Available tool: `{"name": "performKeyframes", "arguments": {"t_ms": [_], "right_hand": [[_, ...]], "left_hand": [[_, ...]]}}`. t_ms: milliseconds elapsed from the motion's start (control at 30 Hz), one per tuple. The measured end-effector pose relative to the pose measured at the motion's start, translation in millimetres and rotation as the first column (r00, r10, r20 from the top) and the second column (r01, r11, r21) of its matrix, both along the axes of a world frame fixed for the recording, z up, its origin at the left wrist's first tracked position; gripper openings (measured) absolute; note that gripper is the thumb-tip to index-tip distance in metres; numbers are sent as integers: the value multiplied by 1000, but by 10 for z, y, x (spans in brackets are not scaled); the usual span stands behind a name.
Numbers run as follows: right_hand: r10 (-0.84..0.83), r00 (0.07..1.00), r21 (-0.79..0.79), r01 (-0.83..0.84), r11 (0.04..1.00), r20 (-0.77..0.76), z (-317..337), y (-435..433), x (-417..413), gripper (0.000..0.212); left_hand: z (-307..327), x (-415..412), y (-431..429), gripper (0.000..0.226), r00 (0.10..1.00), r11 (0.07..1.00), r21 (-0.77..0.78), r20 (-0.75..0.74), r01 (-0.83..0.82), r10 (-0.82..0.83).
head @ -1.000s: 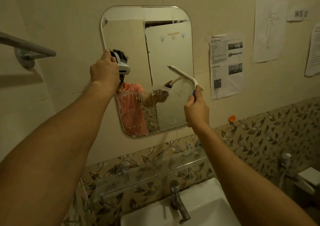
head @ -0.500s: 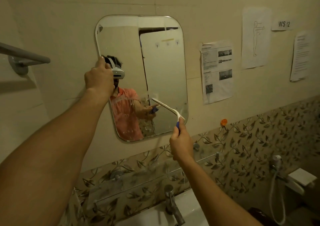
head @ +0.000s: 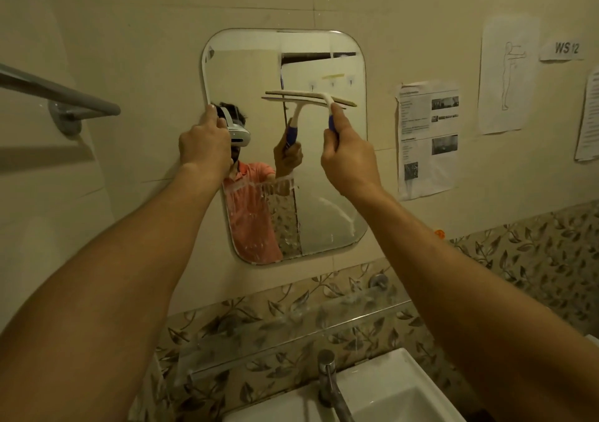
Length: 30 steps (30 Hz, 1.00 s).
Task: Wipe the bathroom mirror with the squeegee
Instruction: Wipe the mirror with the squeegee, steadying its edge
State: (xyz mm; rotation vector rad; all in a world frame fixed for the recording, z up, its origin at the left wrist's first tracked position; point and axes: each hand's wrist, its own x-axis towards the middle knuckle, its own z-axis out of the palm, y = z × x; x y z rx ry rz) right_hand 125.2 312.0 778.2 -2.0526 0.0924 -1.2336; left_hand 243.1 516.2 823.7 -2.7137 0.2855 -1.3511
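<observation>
**A:** What sat nearest, along the bottom of the frame?

**B:** The sink [head: 393, 386] and its tap [head: 328, 374], with a glass shelf [head: 285, 329] just above them. 2 bare forearms rose past these toward the wall.

**A:** And the squeegee?

**B:** The squeegee [head: 309, 97] was in the upper middle of the frame, its blade level across the upper right part of the mirror [head: 246, 75]. It lay so close to its own reflection that I judged it on the glass or just off it. The right grip [head: 348, 159] was closed around the blue-and-white handle below the blade, with the arm nearly straight.

**A:** How would it handle?

**B:** Light and stiff, I'd say, with a soft rubber edge. The handle is the place to hold it, since a hold there presses the blade evenly. When wet, it could slip.

**A:** The other one?

**B:** The left grip [head: 204, 144] was curled on the mirror's left edge, seemingly steadying it. Glass is fragile, so press firmly but not hard. Soapy streaks marked the lower half, so I judged that strokes remained.

**A:** Farther off?

**B:** A towel bar [head: 64, 96] at the upper left, and papers [head: 428, 139] taped to the wall at the right.
</observation>
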Motion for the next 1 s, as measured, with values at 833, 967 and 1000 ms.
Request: {"name": "performKeyframes", "arguments": {"t_ms": [833, 967, 1000], "right_hand": [[-122, 972, -164, 90, 982, -199, -2095, 359, -18, 69], [-68, 970, -150, 33, 988, -233, -2055, 317, -90, 67], [-44, 976, -138, 14, 990, -214, -2000, 307, -113, 66]], "left_hand": [[5, 28, 41, 71, 1000, 999, 37, 15, 7, -7], [20, 11, 39, 73, 1000, 999, 44, 9, 6, -6], [22, 3, 33, 70, 1000, 999, 47, 8, 7, -7]]}}
